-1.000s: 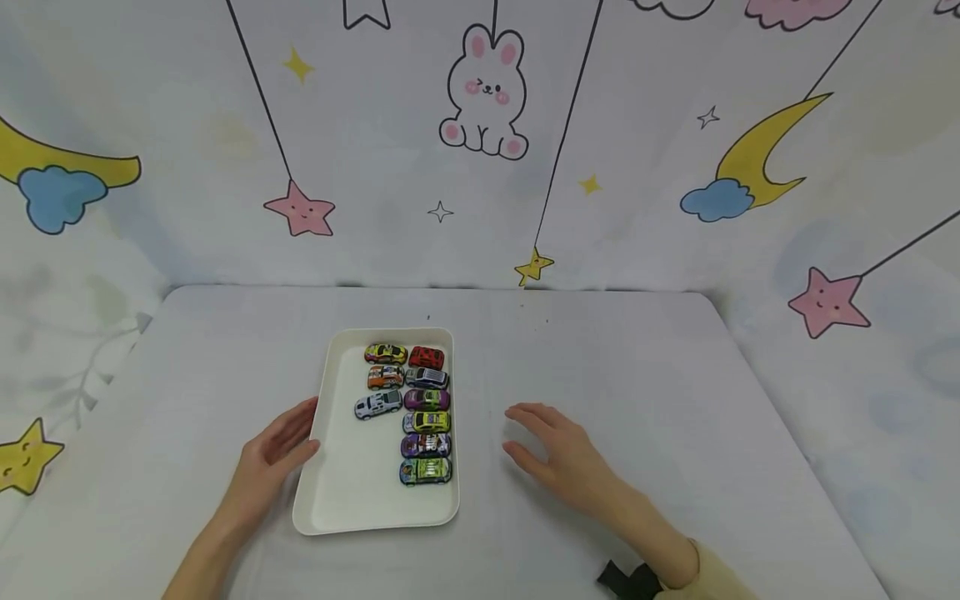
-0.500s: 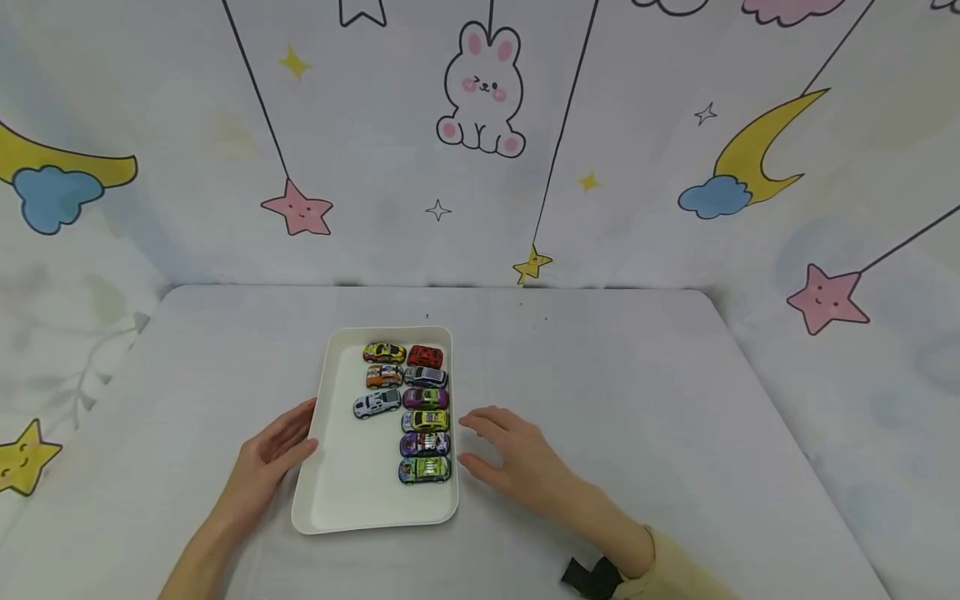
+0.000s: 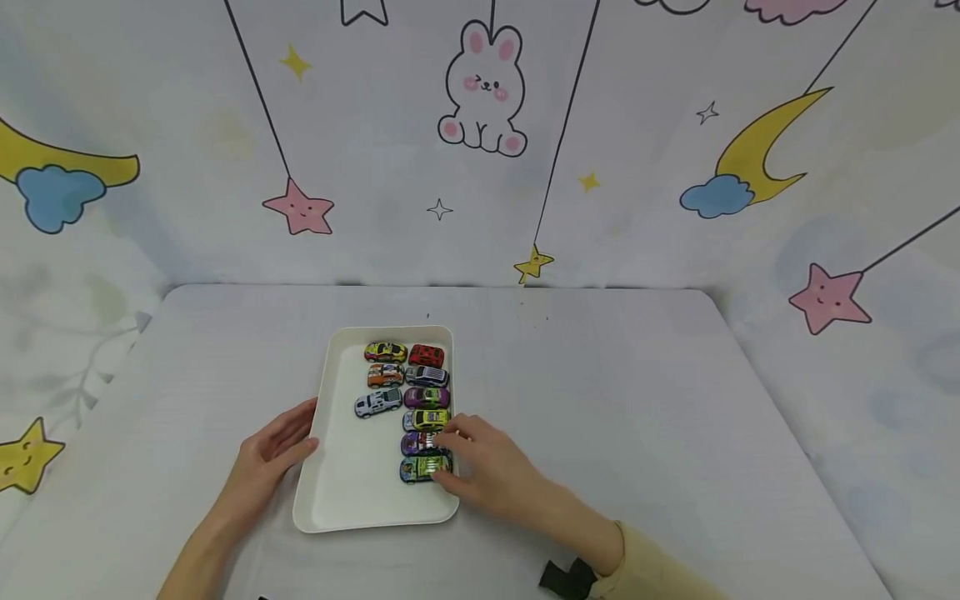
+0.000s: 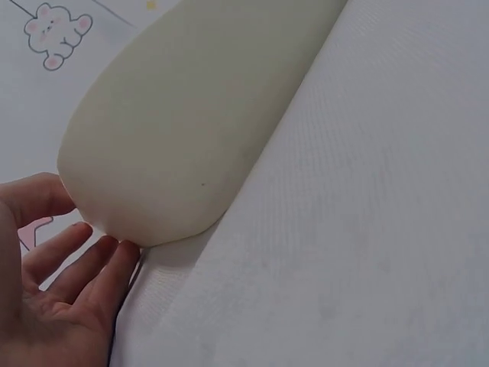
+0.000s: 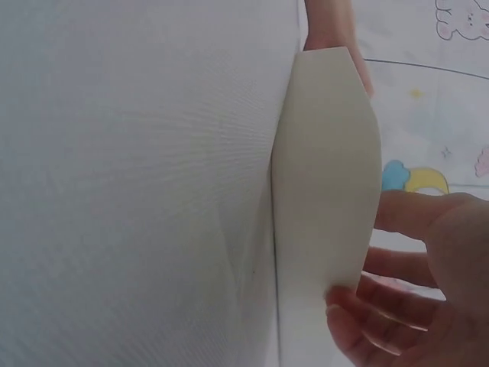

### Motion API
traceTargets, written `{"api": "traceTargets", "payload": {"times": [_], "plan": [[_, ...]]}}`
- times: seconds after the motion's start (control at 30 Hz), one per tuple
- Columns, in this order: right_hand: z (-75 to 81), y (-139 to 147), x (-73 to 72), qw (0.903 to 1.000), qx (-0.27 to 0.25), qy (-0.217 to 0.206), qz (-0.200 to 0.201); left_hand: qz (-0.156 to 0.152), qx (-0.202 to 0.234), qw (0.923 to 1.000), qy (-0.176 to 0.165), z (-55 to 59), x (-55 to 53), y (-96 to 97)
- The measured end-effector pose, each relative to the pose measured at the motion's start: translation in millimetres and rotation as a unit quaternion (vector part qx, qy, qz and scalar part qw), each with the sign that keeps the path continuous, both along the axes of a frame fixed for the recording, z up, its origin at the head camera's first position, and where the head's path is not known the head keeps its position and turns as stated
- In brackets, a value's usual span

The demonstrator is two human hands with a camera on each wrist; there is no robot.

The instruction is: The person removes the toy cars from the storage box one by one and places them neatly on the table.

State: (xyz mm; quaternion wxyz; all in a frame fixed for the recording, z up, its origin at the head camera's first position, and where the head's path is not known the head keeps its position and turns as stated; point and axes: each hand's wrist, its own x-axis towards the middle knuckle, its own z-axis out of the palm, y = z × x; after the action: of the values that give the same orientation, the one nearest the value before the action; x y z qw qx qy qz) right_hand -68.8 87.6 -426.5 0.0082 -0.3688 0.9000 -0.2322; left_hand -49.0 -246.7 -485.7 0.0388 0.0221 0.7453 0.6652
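A white tray holds several small toy cars, most in a column along its right side. My left hand rests at the tray's left edge, fingertips touching its rim, also visible in the left wrist view. Over the right rim reaches my right hand, thumb and index finger apart. The index fingertip overlaps the purple toy car; the thumb overlaps the green toy car, the lowest in the column. In the right wrist view the tray's outer wall hides the cars, and the other fingers curl beside it.
Further up the column lie a yellow toy car, a purple-green one and a red one. A silver toy car sits slightly askew to their left. A white cloth covers the table; a patterned backdrop stands behind.
My right hand has moved left from the bare cloth, across the tray's right rim and onto the lower cars. The left hand, tray and cars have stayed in place.
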Motion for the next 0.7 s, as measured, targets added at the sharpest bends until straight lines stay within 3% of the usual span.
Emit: {"api": "traceTargets", "payload": {"times": [0.2, 0.4, 0.53, 0.7], "plan": [[-3.1, -2.3, 1.4, 0.9997, 0.02, 0.012, -0.002, 0.007, 0.029, 0.9995, 0.011, 0.8, -10.9, -1.2], [-6.0, -3.9, 1.7, 0.9994, 0.027, 0.02, 0.004, 0.001, 0.065, 0.9978, 0.012, -0.2, -36.5, -7.0], [-8.7, -5.0, 2.4, 0.9991, 0.039, 0.016, 0.006, -0.018, 0.096, 0.9952, 0.012, -2.5, -54.7, -14.1], [-9.6, -6.2, 3.8, 0.9986, 0.052, 0.005, 0.003, -0.047, 0.116, 0.9922, -0.008, -3.5, -68.5, -21.5]]}}
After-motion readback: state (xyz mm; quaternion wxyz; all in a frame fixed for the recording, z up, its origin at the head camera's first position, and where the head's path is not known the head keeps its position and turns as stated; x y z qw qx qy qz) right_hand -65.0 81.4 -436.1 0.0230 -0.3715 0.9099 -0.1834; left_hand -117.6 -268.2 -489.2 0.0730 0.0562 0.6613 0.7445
